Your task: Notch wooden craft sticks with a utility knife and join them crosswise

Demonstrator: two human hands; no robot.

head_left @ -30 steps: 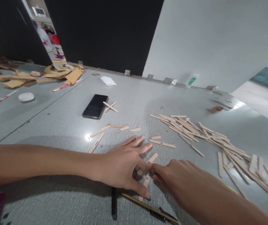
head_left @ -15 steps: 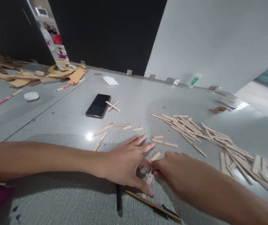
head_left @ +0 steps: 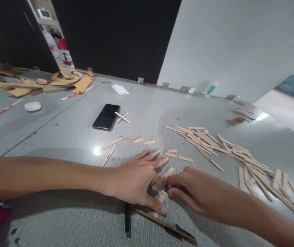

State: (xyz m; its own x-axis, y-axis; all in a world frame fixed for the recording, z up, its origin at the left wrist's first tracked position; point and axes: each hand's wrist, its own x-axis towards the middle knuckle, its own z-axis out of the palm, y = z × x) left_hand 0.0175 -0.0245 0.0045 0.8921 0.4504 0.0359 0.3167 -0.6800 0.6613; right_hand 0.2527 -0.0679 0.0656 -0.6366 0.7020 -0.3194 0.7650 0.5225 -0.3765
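Note:
My left hand lies on the table with its fingers spread. Its thumb and index finger press beside and on a wooden craft stick, which slants away from me, with another short piece of stick crossing under it. My right hand is closed in a pinch, its fingertips at the middle of that stick, by my left index finger. Whatever it pinches is too small and covered to name. Just beyond my hands lie a notched craft stick and a broken piece.
A large pile of craft sticks spreads to the right. Behind my left hand are stick pieces, a phone and two crossed sticks. A gold-coloured rod and a black strip lie near me. Cardboard scraps sit far left.
My right hand has shifted slightly and its pinch shows more openly, with the thumb a little lower. The left hand stays on the stick. The whole view has moved slightly.

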